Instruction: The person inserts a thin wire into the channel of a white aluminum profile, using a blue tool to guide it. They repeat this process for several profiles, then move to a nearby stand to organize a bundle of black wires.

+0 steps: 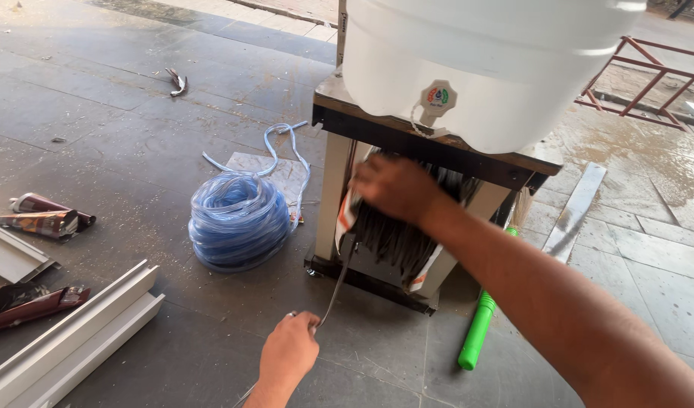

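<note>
Fingers of the left hand (pixel 289 353) are closed on a grey cable (pixel 336 285); the right hand (pixel 394 187) is spread on the coil (pixel 400 238). Steady unwinding is judged next.

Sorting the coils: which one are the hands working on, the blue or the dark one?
The dark coil under the stand; the blue hose coil lies untouched.

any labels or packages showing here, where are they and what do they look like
Tag: hangs on the front of the white tank; rounded, pale, small round red, green and blue emblem.
Wrapped bundles: on the floor at far left; long, glossy dark red-brown and silver wrapping.
Dark red wrapper: lower left, beside the white channel sections; crumpled.
No screens or signs.
</note>
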